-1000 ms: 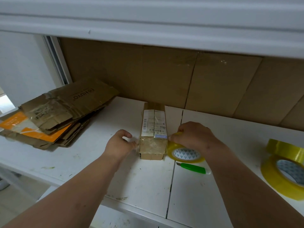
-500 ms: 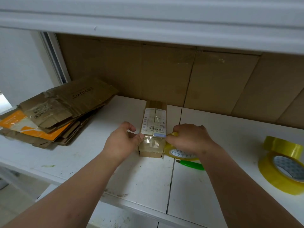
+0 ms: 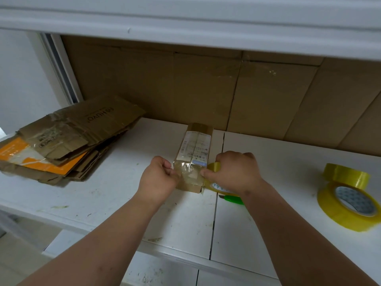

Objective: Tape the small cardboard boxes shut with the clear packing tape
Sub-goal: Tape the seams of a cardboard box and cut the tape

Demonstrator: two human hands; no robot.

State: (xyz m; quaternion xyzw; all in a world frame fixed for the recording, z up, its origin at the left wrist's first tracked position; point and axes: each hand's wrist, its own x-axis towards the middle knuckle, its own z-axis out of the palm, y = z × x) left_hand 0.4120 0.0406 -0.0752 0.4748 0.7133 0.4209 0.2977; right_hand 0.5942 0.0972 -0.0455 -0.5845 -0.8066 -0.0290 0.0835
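Observation:
A small long cardboard box (image 3: 195,147) with a white shipping label lies on the white table (image 3: 103,193), its near end toward me. A strip of clear tape (image 3: 186,172) stretches across that near end. My left hand (image 3: 158,178) pinches the tape's free end at the box's left edge. My right hand (image 3: 235,172) grips a yellowish roll of clear packing tape (image 3: 214,168) at the box's right side, mostly hiding the roll.
A green utility knife (image 3: 233,199) lies just under my right wrist. Two more tape rolls (image 3: 348,201) sit at the right. A pile of flattened cartons (image 3: 61,139) lies at the left. Cardboard sheets line the back wall, and a white shelf hangs overhead.
My left hand moved from beside the box onto its near end and took hold of the tape. The right hand shifted the roll closer against the box, stretching tape across the end.

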